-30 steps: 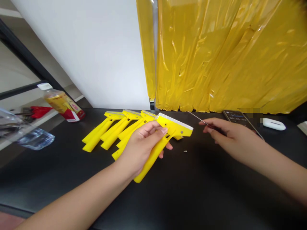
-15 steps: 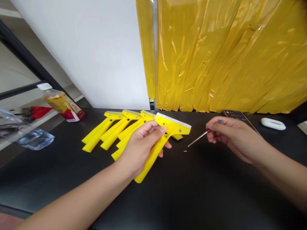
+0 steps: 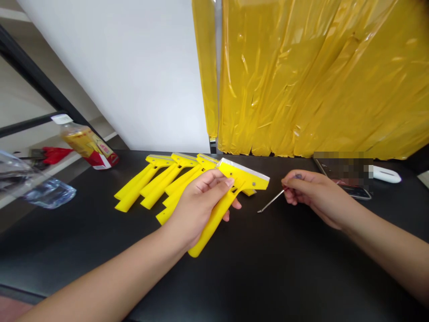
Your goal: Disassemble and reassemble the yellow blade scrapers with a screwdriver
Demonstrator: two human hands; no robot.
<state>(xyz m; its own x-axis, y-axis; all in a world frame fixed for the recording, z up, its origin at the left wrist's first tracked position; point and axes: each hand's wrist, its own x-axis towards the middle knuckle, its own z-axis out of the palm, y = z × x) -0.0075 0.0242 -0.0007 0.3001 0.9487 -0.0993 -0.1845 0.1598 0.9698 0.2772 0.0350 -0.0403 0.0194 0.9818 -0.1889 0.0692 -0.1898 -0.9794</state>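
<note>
My left hand [image 3: 201,203] is closed around a yellow scraper [image 3: 214,223], thumb near its head. A metal strip runs along the head's top edge, and one screw shows at its right end, with a dark hole nearer my thumb. In my right hand [image 3: 304,190] is a thin screwdriver [image 3: 272,201], its handle mostly hidden by the fingers. The shaft points down and left, and a tiny screw [image 3: 259,211] is at its tip. Several more yellow scrapers [image 3: 156,181] lie in a row behind my left hand, some partly covered.
A drink bottle [image 3: 89,145] leans at the left beside a clear plastic container [image 3: 55,194] and a red item [image 3: 56,155]. Behind my right hand lie a phone [image 3: 360,192] and a white case [image 3: 387,174]. Yellow film [image 3: 301,89] hangs behind the black table [image 3: 268,277].
My right hand has moved slightly left and the screwdriver tip has come down to the tiny screw on the table. My left hand keeps hold of the scraper, almost unmoved.
</note>
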